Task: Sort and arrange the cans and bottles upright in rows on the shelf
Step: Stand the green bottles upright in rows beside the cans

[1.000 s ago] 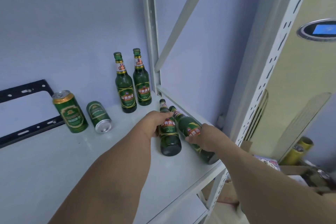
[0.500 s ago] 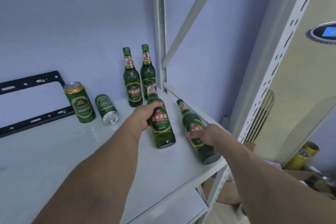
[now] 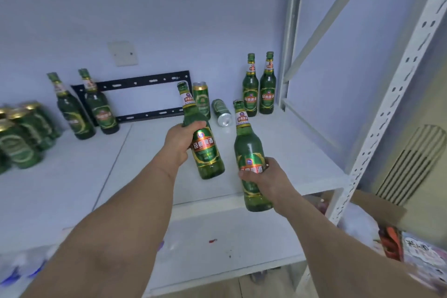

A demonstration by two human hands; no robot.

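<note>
My left hand (image 3: 180,143) grips a green beer bottle (image 3: 202,138) around its middle, held almost upright above the white shelf (image 3: 302,152). My right hand (image 3: 266,176) holds a second green bottle (image 3: 249,150) by its lower body, upright, out over the shelf's front edge. Two bottles (image 3: 258,87) stand upright at the back right corner. One green can (image 3: 201,98) stands behind the left bottle and another can (image 3: 221,112) lies on its side beside it. Two more bottles (image 3: 84,106) stand at the back left, next to a cluster of cans (image 3: 21,133).
A white perforated upright (image 3: 396,84) and a diagonal brace (image 3: 338,7) bound the shelf on the right. A black metal bracket (image 3: 145,81) hangs on the back wall. A lower shelf board (image 3: 229,237) lies beneath. A cardboard box (image 3: 377,208) sits at the lower right.
Both bottles have been lifted off the shelf and tipped from lying to nearly upright. The view has pulled back and swung left, which reveals the bottles and cans at the left.
</note>
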